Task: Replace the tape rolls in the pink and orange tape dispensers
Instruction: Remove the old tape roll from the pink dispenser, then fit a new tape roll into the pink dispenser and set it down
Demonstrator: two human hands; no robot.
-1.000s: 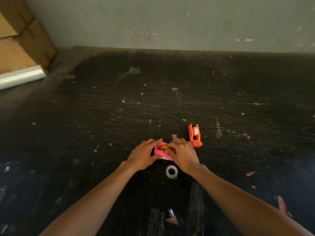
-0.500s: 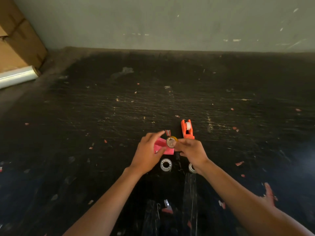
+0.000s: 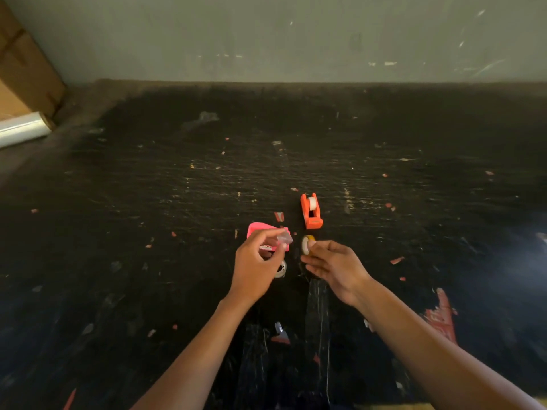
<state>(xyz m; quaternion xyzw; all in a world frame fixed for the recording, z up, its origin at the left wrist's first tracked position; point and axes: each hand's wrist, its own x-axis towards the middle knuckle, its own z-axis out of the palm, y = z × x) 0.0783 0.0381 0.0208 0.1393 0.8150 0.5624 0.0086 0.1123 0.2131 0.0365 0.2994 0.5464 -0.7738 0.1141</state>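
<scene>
- So far the job looks to be in its first half: the pink tape dispenser (image 3: 260, 232) is in the left hand (image 3: 256, 269), thumb and fingers closed around it, and a scrap of clear tape or film shows at the fingertips (image 3: 281, 236).
- The right hand (image 3: 334, 266) pinches a small tape roll (image 3: 307, 243) with a yellowish core, held apart from the pink dispenser, just right of it; whether this roll is the old one or the new one I cannot tell.
- Another clear tape roll (image 3: 280, 269) lies flat on the surface, partly hidden behind the left hand.
- The orange tape dispenser (image 3: 310, 211) stands untouched just beyond the hands, towards the far edge, with a whitish roll seated in it; I judge its swap is not yet done.
- Left to do, as I read it: seat a roll in the pink dispenser, then change the orange one.
- All of this sits near the middle of the near half of a black, badly scratched surface (image 3: 148, 202), dotted with small reddish and pale scraps and strips of clear tape by the near edge.
- A plain grey-green wall (image 3: 296, 39) runs along the far edge; at the far left corner are a cardboard box (image 3: 23, 69) and a roll of clear film (image 3: 20, 128).
</scene>
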